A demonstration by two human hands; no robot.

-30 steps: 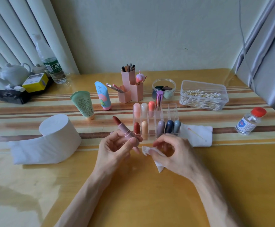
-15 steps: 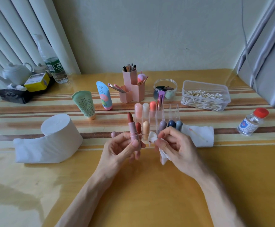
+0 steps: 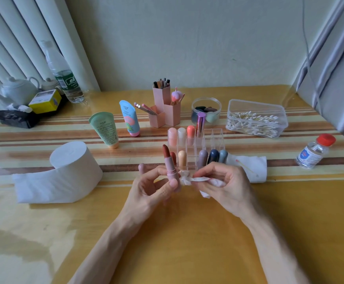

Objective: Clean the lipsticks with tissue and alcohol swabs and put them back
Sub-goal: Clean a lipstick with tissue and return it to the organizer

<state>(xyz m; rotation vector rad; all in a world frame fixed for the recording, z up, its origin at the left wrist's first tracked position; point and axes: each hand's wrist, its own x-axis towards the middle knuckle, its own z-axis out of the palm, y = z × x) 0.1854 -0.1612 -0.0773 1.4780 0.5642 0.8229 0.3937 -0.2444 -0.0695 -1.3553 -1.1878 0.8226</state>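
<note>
A striped yellow worktop against a pale wall carries a tissue roll and, mid-table, a clear organiser of lipsticks. Just in front of it, the left hand has swung its uncapped red lipstick from a lean to upright, fingers gripping the pink tube. The right hand has brought its pinched tissue scrap from apart to touching the tube's side. Wiping is probably starting; the return to the organiser lies ahead.

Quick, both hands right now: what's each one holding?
Left hand: holds the uncapped pink lipstick upright.
Right hand: pinches a crumpled tissue.
</note>
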